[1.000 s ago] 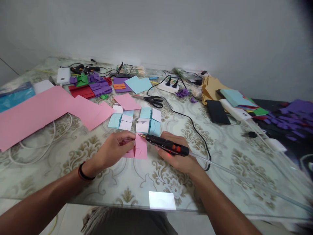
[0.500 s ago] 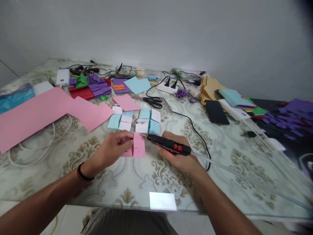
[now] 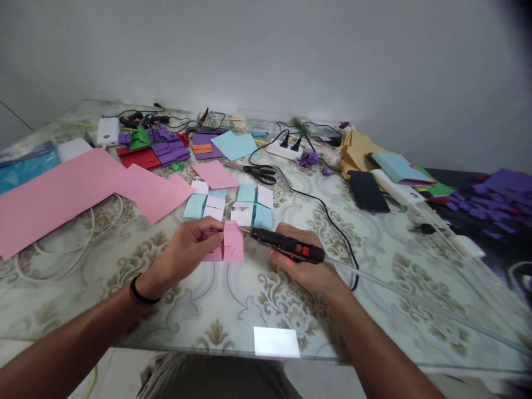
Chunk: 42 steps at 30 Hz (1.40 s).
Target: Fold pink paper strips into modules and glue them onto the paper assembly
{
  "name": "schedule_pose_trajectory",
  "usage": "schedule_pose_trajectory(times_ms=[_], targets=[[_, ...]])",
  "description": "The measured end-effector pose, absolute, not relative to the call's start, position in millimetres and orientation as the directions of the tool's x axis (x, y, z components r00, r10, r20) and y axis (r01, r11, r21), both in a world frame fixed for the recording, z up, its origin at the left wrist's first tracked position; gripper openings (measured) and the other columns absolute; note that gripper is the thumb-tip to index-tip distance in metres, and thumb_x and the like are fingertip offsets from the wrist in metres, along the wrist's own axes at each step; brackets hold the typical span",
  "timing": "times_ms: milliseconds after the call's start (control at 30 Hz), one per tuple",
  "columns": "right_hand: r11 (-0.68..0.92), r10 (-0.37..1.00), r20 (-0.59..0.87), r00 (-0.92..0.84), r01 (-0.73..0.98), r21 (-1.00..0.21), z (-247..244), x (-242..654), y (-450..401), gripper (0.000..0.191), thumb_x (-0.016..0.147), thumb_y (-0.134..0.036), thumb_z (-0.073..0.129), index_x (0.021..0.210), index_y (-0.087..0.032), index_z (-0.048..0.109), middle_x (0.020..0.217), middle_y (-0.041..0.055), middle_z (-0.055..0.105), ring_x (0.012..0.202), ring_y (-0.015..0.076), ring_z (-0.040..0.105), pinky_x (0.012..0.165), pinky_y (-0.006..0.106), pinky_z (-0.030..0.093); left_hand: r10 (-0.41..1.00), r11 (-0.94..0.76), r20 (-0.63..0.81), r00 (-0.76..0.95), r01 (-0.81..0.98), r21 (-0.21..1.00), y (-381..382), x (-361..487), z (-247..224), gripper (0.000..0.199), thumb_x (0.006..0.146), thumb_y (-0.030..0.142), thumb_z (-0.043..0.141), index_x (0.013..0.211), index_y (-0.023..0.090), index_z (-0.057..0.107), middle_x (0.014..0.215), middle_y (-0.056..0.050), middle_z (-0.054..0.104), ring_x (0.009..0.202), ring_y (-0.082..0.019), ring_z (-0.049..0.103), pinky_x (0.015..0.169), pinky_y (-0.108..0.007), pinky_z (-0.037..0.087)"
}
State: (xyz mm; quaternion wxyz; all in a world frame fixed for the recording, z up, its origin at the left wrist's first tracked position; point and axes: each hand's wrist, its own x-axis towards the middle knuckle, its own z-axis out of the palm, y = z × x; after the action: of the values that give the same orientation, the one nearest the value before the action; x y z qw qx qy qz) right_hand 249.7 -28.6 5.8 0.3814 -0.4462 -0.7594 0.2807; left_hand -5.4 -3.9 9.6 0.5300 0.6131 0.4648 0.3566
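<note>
My left hand [image 3: 193, 244] pinches a folded pink paper piece [image 3: 233, 244] between thumb and fingers, above the middle of the patterned table. In my right hand [image 3: 305, 269] is a black glue gun [image 3: 286, 244], its nozzle at the upper right edge of the pink paper. A clear glue stick [image 3: 374, 281] sticks far out of the gun's back, and a red light glows on its side. Just beyond my hands lie two folded blue-and-white paper pieces [image 3: 254, 205], with a pink sheet [image 3: 215, 174] behind.
Long pink paper [image 3: 62, 194] covers the left side. Black scissors [image 3: 262, 173] and a white power strip [image 3: 285, 148] lie behind my hands. At the right are a black phone [image 3: 369, 191] and purple paper pieces [image 3: 494, 199]. The gun's cord [image 3: 328, 219] curves beside my right hand.
My left hand has shifted the pink paper slightly left and away from me, and its top edge now tilts up. The glue gun stays almost in place, its nozzle still at the paper.
</note>
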Motion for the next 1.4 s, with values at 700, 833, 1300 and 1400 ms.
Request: schedule_pose_trajectory(times_ms=[700,833,1300,1400], targets=[[0.45,0.889,0.326,-0.321,0.476,-0.756,3,250,-27,0.029,0.091,-0.026,0.065,0.065,-0.023,0.052,0.063,-0.0017,0.053,0.06,0.0155,0.052,0.058,0.03,0.039,0.948,0.097,-0.123,0.295,0.101,0.99,-3,-6,8,0.023,0.082,0.025,0.068,0.1,0.017,0.08,0.075,0.0,0.067,0.06,-0.01,0.05,0.054,-0.021,0.035],[0.451,0.887,0.313,-0.338,0.495,-0.743,4,249,-28,0.026,0.093,-0.028,0.065,0.069,-0.023,0.054,0.068,0.0001,0.055,0.062,0.0168,0.053,0.059,0.031,0.04,0.948,0.1,-0.128,0.291,0.108,0.989,-2,-6,6,0.023,0.082,0.026,0.069,0.1,0.017,0.081,0.07,0.0,0.066,0.057,-0.01,0.048,0.052,-0.021,0.034],[0.48,0.873,0.352,-0.337,0.47,-0.741,0,241,-31,0.026,0.094,-0.031,0.067,0.073,-0.021,0.056,0.071,-0.0012,0.054,0.063,0.0141,0.054,0.059,0.029,0.041,0.948,0.075,-0.119,0.295,0.157,0.985,-2,-3,4,0.024,0.083,0.032,0.07,0.098,0.019,0.084,0.077,-0.002,0.072,0.073,-0.016,0.059,0.057,-0.023,0.041],[0.474,0.878,0.349,-0.328,0.488,-0.733,-1,240,-31,0.026,0.094,-0.033,0.067,0.073,-0.021,0.057,0.071,-0.0004,0.056,0.065,0.0148,0.056,0.06,0.029,0.043,0.943,0.053,-0.102,0.317,0.162,0.985,-1,-4,2,0.022,0.086,0.03,0.068,0.098,0.021,0.084,0.081,-0.003,0.074,0.082,-0.019,0.064,0.063,-0.024,0.045]])
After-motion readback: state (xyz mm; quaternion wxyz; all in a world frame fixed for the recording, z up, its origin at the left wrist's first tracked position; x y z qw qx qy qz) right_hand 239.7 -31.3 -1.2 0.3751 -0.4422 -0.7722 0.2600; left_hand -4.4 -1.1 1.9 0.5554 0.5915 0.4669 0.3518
